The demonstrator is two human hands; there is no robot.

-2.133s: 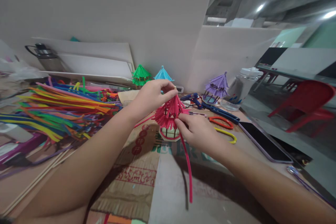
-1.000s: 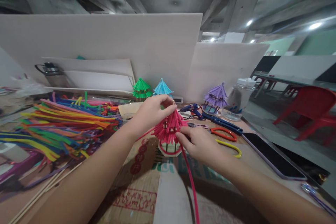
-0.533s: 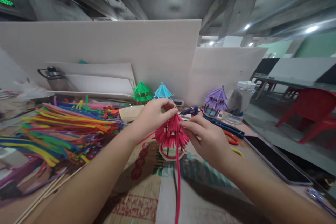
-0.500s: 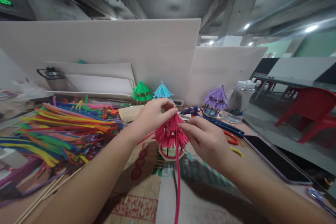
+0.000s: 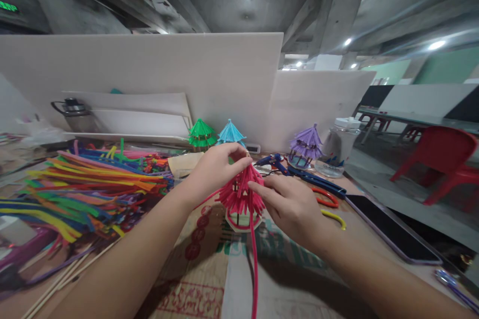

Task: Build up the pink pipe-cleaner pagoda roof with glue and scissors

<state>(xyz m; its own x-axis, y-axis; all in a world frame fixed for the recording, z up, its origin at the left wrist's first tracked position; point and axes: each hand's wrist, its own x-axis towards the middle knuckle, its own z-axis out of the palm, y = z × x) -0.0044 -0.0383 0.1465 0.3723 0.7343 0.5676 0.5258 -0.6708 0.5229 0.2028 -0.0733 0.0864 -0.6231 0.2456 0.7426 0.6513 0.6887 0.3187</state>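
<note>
A small pink pavilion model (image 5: 239, 198) with a roof of pink pipe cleaners stands on flattened cardboard (image 5: 202, 239) at the middle. My left hand (image 5: 217, 164) pinches the tip of its roof from above. My right hand (image 5: 288, 204) is closed on the roof's right side, its fingertips pressing a pink pipe cleaner strand there. A long pink pipe cleaner (image 5: 255, 269) hangs from the roof toward me.
A heap of coloured pipe cleaners (image 5: 82, 184) lies left, wooden sticks (image 5: 63, 279) before it. Green (image 5: 202, 134), blue (image 5: 231, 133) and purple (image 5: 307, 142) pavilions stand behind. A glue gun (image 5: 277, 160), plastic jar (image 5: 339, 144), phone (image 5: 389, 229) and red chair (image 5: 441, 159) are right.
My right hand rose from the roof's lower edge to near the tip, then came back down its right side. The hanging pipe cleaner swung left. My left hand stayed pinched on the tip.
</note>
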